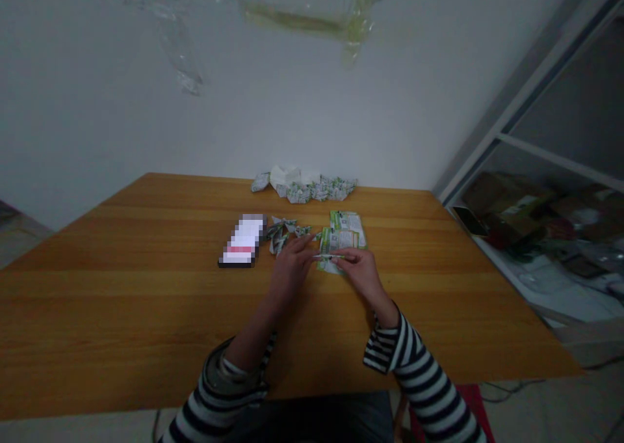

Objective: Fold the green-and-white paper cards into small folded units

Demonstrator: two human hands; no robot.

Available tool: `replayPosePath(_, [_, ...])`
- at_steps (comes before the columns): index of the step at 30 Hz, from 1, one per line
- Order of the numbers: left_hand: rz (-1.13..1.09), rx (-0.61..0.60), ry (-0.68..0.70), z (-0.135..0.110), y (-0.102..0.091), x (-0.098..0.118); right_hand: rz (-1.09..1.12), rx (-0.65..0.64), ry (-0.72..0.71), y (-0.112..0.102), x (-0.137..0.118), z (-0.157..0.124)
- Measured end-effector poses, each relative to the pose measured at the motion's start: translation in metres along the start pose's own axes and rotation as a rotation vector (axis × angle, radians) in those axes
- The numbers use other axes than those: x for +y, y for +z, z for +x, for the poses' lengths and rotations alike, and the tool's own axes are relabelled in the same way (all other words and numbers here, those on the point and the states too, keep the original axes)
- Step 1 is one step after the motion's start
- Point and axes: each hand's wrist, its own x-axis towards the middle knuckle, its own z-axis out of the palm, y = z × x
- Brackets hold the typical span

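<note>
Two striped sleeves (pixel 414 365) come up from the near edge of the wooden counter (pixel 121 313), with both forearms angled inward so the hands meet over its middle. The left hand (pixel 291 264) lies palm down with its fingers curled to the right. The right hand (pixel 359 272) mirrors it, knuckles up and fingertips turned left. Between them, gripped at either end by the fingertips of both hands, is a paper strip (pixel 329 257). It is thin, flat and narrow, printed in green and white, and sits low over the wood. Just beyond the right hand's fingers, partly under the strip, is a stack of printed sheets (pixel 345 233), rectangular and glossy in the same green and white. Just beyond the left hand is a loose scatter of small folded pieces (pixel 283 233), creased and pointed. Left of that hand lies a dark-edged phone (pixel 242 241) with its screen blurred out. Farther out from both hands, near the counter's far edge, is a crumpled pile of folded papers (pixel 305 186). Behind it, clear plastic (pixel 312 13) hangs on the pale wall. Well to the right of the right hand is a grey shelf (pixel 550 215) with cluttered contents.
</note>
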Motion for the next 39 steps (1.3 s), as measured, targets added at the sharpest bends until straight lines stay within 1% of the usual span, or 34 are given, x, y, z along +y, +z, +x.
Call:
replayPosePath(2, [0.047,-0.034,0.034,0.000,0.001,0.000,-0.130,0.066,-0.100,-0.002,-0.002,0.000])
replayPosePath(4, [0.053,-0.071,0.036,0.000,0.003,0.000,-0.227,0.130,-0.231,-0.004,-0.005,0.001])
replayPosePath(6, [0.073,-0.101,0.054,0.000,0.005,0.001,-0.248,0.139,-0.330,-0.004,-0.007,0.001])
replayPosePath(7, [0.091,-0.113,0.076,0.000,0.005,0.002,-0.244,0.117,-0.346,-0.004,-0.008,0.001])
replayPosePath(9, [0.136,-0.136,0.116,-0.001,0.004,0.004,-0.250,0.060,-0.315,-0.002,-0.007,-0.001])
replayPosePath(11, [0.160,-0.150,0.103,-0.003,0.003,0.008,-0.271,0.035,-0.257,0.001,-0.007,-0.003])
replayPosePath(13, [0.162,-0.134,0.029,-0.006,0.003,0.012,-0.271,0.052,-0.226,0.003,-0.008,-0.005])
replayPosePath(16, [0.114,-0.086,-0.078,-0.007,0.007,0.017,-0.211,0.093,-0.197,0.007,-0.009,-0.006])
replayPosePath(18, [0.027,-0.090,-0.115,-0.007,0.010,0.019,-0.186,0.129,-0.176,0.007,-0.008,-0.005])
replayPosePath(21, [-0.182,-0.192,-0.129,-0.003,0.013,0.018,-0.182,0.133,-0.167,0.004,-0.008,-0.002])
replayPosePath(23, [-0.364,-0.292,-0.158,-0.001,0.011,0.017,-0.172,0.072,-0.173,0.000,-0.008,0.000])
replayPosePath(26, [-0.693,-0.444,-0.248,-0.001,0.007,0.019,-0.144,-0.058,-0.170,-0.007,-0.008,0.004])
replayPosePath(29, [-0.957,-0.548,-0.356,-0.004,0.003,0.025,-0.089,-0.143,-0.120,-0.011,-0.007,0.006])
replayPosePath(31, [-1.048,-0.595,-0.416,-0.006,0.002,0.030,-0.046,-0.166,-0.081,-0.013,-0.006,0.006])
replayPosePath(33, [-1.096,-0.629,-0.440,-0.007,0.001,0.033,-0.024,-0.175,-0.053,-0.014,-0.006,0.006])
replayPosePath(36, [-1.144,-0.646,-0.431,-0.007,-0.002,0.033,-0.011,-0.173,-0.038,-0.015,-0.007,0.006])
replayPosePath(39, [-1.157,-0.677,-0.394,-0.007,-0.002,0.031,-0.017,-0.179,-0.063,-0.014,-0.007,0.006])
